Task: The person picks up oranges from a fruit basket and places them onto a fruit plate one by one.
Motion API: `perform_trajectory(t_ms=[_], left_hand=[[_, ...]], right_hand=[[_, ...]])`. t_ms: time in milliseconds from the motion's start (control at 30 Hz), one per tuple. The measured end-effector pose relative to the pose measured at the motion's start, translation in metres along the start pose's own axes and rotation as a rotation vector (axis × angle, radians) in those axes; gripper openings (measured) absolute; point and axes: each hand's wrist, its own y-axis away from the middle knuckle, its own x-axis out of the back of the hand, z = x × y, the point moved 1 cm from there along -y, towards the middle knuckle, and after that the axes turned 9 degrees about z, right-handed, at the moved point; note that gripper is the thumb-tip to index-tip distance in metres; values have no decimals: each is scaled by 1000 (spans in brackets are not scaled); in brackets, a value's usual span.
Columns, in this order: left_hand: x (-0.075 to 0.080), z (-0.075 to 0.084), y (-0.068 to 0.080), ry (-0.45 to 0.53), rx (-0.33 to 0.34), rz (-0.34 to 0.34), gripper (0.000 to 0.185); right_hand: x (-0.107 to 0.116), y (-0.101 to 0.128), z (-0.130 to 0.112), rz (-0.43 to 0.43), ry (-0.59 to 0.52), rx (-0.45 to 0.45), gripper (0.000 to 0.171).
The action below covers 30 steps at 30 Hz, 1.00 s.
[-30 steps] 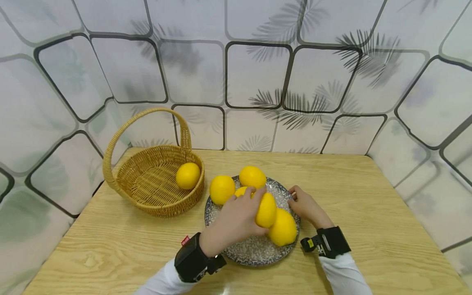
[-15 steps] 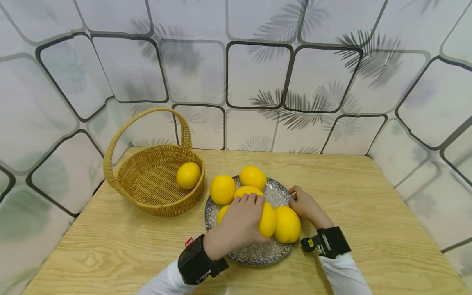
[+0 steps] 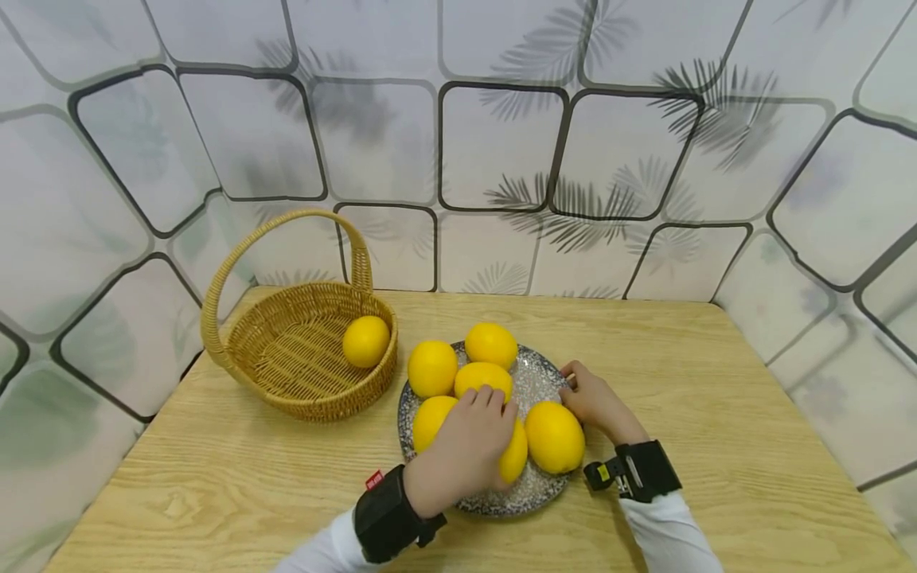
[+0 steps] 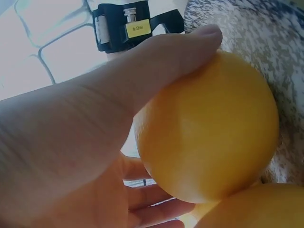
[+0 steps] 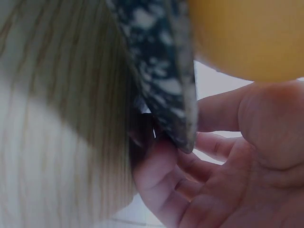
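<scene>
My left hand grips a yellow lemon low over the front of a speckled grey plate; in the left wrist view, thumb and fingers reach round that lemon. My right hand holds the plate's right rim, and the right wrist view shows its fingers curled at the dark speckled edge. Several other lemons lie on the plate: one beside the right hand, one partly behind the left hand, one in the middle and two at the back.
A wicker basket with a tall arched handle stands left of the plate. One lemon sits inside it, against the right wall. The wooden table backs onto a patterned wall covering.
My left hand has moved down and towards me with its lemon. The lemon near the right hand has shifted slightly right, and the left-front lemon has come into view. My right hand stays put.
</scene>
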Motion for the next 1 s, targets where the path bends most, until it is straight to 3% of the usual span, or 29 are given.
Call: perform_trajectory(t_ms=[367,700,1000], left_hand=[[1,2,4,14,0,-45,103],[2,2,3,111,-4,-51,95],[5,2,3,133,-21,-26,91]], right_hand=[[0,1,-2,6,11,3,37],[0,0,-1,2,18,0,37],[1,0,-1,1,30,6,36]])
